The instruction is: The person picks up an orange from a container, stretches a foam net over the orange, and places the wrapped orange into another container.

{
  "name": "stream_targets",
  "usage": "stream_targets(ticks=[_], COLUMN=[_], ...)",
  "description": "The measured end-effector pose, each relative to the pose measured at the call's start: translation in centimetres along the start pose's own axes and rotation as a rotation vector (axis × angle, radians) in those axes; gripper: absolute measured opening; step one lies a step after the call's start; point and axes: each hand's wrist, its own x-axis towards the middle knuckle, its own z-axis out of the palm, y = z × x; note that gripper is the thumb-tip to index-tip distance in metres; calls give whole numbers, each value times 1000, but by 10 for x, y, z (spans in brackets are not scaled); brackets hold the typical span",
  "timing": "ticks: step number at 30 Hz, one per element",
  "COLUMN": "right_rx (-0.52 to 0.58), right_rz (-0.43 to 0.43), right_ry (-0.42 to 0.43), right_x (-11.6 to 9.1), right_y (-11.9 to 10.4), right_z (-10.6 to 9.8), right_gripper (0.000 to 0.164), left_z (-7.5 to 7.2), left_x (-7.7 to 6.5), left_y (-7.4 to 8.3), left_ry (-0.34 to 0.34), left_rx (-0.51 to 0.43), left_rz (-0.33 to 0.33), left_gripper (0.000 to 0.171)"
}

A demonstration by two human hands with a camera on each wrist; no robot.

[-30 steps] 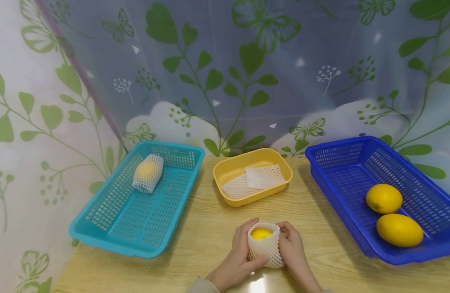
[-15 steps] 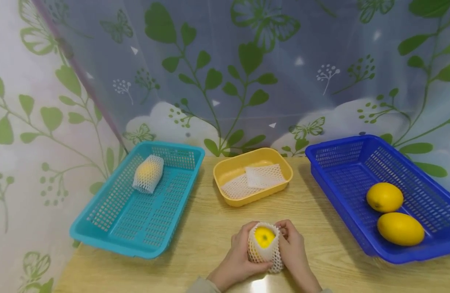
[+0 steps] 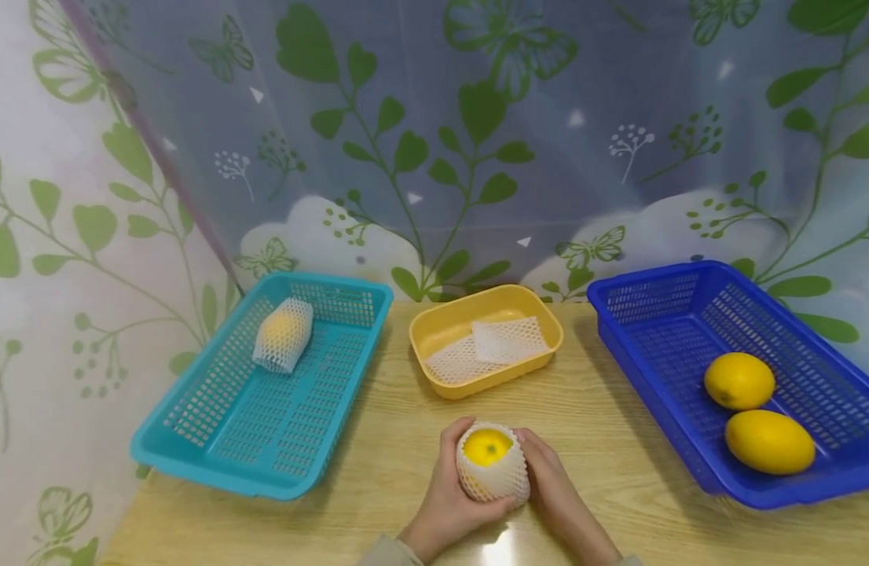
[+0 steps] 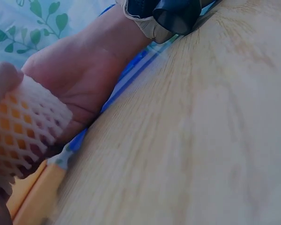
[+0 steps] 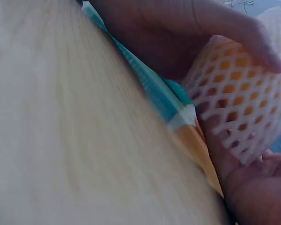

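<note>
A yellow lemon (image 3: 488,447) stands upright in a white foam net sleeve (image 3: 496,481), its stem end showing at the open top, near the front of the table. My left hand (image 3: 453,489) grips it from the left, thumb across the near side of the net. On the other side my right hand (image 3: 553,487) holds the sleeve, its fingers along the right and far side. From the left wrist, the net (image 4: 33,119) and the right palm (image 4: 77,77) show close up. The right wrist view shows the left thumb lying over the net (image 5: 241,89); some fingertips are hidden behind the fruit.
At the left, a teal basket (image 3: 303,472) bears a net-wrapped fruit (image 3: 284,334). Behind the hands, a yellow tray (image 3: 456,390) contains flat foam nets (image 3: 508,339). A blue basket (image 3: 661,409) at the right has two bare lemons (image 3: 740,380). A patterned curtain (image 3: 420,118) hangs behind.
The wrapped lemon has tilted and shifted slightly left, so its top faces up between the hands. My right hand has moved left from the sleeve's rim to lie along its side.
</note>
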Motion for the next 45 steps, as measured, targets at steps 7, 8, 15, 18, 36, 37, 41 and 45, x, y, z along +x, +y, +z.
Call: stream_targets(ticks=[7,8,15,18,36,37,41,45], right_rx=[191,205,240,234,258,263,245,197], right_rz=[9,8,35,45,-15,-17,-15,-37], right_ry=[-154,-157,-128,-115,-19,-22,-34,-79], right_x=[0,0,0,0,1,1,1,2], right_y=[5,6,4,1,7,7,8,8], right_z=[-4,-5,-5,-4,-1,-1,0,-1], right_gripper=[30,30,29,32,18,19,21,24], left_z=[0,0,-1,-1,1,1,0,-1], left_x=[3,3,2,3,3,4,4,4], left_y=[-1,0,2,3,0,1,12,25], left_ry=[-20,-27,-41,-38,-24,-20,2,36], left_rx=[-76,-85,-95,-97,-120,-118,-97,-79], left_rz=[36,27,-48,-72,19,44,100,120], left_gripper=[94,94,89,86,98,100,96,92])
